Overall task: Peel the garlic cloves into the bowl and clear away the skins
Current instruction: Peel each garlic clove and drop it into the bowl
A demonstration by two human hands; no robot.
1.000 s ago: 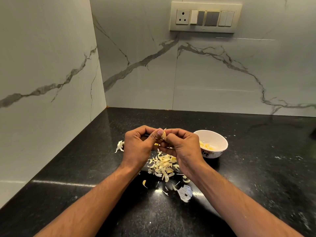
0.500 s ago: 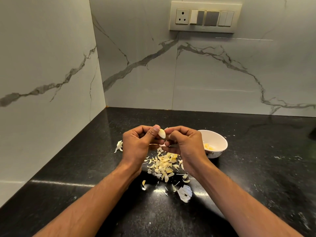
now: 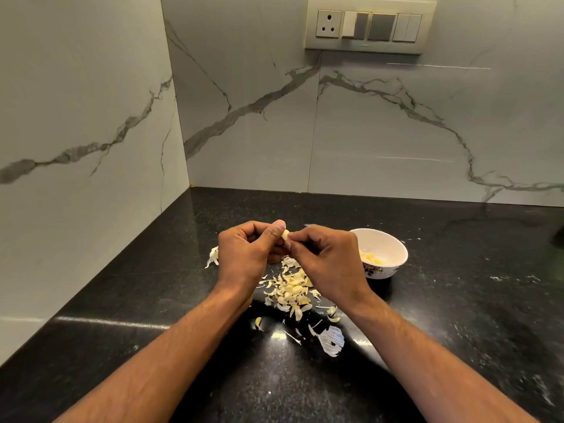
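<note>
A pale garlic clove [image 3: 285, 234] is held above the black counter, between both hands. My left hand [image 3: 245, 254] pinches it with thumb and curled fingers. My right hand [image 3: 328, 261] has its fingertips on the clove's right end. Below the hands lies a heap of garlic skins [image 3: 290, 291], with loose flakes nearer me and one larger white skin [image 3: 331, 340]. To the right stands a small white bowl [image 3: 393, 248] with a flower pattern, holding several peeled yellow cloves [image 3: 370, 258].
The black stone counter [image 3: 457, 315] meets marble walls at the left and the back. A switch and socket plate [image 3: 369, 24] is on the back wall. Another white skin piece [image 3: 212, 257] lies left of my left hand.
The hands stay together over the skin heap and keep working the clove. Less of the clove shows between the fingertips now than half a second ago.
</note>
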